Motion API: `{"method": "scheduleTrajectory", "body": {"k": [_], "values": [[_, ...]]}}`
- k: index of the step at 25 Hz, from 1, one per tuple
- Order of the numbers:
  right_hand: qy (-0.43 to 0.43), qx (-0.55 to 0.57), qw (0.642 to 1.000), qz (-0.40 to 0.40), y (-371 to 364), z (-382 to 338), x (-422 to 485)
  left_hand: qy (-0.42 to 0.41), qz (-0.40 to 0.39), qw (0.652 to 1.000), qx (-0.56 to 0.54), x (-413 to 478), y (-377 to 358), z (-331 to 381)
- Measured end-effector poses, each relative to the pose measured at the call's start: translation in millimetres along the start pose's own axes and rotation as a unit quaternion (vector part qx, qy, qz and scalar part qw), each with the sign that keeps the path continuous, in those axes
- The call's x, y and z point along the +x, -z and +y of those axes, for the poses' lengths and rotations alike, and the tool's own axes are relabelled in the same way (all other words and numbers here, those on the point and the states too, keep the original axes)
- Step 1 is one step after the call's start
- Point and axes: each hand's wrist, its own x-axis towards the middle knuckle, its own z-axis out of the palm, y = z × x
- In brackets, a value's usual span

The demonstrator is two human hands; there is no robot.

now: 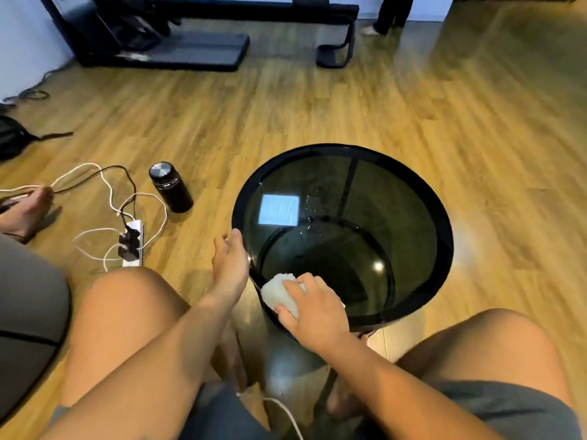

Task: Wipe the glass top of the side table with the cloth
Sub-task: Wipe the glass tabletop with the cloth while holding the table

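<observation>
A round side table (pixel 444 236) with a black rim and a dark smoked glass top (pixel 397 201) stands in front of my knees. Small droplets speckle the glass near its middle. My right hand (pixel 313 308) lies flat on a folded white cloth (pixel 278 290) and presses it onto the near left part of the glass. My left hand (pixel 230 260) rests against the table's left rim with its fingers curled over the edge, and nothing else is in it.
A black flask (pixel 170 192) stands on the wooden floor left of the table. A white power strip (pixel 131 246) with tangled cables lies further left. Another person's foot (pixel 27 211) is at the left edge. Black furniture (pixel 336 55) and someone's legs (pixel 386 17) are at the back.
</observation>
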Motion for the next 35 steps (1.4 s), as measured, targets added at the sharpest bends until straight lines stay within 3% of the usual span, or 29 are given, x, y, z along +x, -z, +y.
{"method": "scheduleTrajectory", "body": {"k": [4, 9, 13, 17, 21, 23, 27, 30, 32, 35], "values": [[0.037, -0.034, 0.998, 0.028, -9, 5, 5, 0.012, -0.019, 1.000, -0.010, 46, 13, 10], [0.103, -0.011, 0.995, -0.016, -18, 3, 74, 0.057, 0.013, 0.998, 0.020, 82, 18, 28], [0.039, 0.018, 0.998, -0.034, -27, -11, 195, 0.007, -0.024, 0.994, 0.102, 97, 20, 40], [0.016, 0.011, 1.000, 0.004, -35, 9, 287, 0.059, -0.053, 0.997, -0.011, 123, 23, 38], [-0.167, 0.017, 0.985, 0.032, -28, 31, 348, 0.043, -0.055, 0.998, -0.006, 121, 19, 36], [-0.157, 0.001, 0.987, 0.032, -28, 18, 332, 0.035, -0.054, 0.998, 0.010, 121, 17, 34], [-0.003, -0.017, 1.000, 0.003, -24, -22, 221, -0.013, -0.048, 0.997, 0.065, 114, 4, 26], [0.013, 0.010, 1.000, -0.016, -12, -32, 122, -0.069, -0.063, 0.996, 0.019, 90, -14, 16], [0.012, 0.024, 0.999, -0.039, -4, -19, 68, -0.063, -0.045, 0.997, 0.009, 81, -26, 12], [0.035, 0.010, 0.999, -0.037, 7, 13, 25, -0.077, -0.014, 0.992, 0.097, 75, -37, 1]]}}
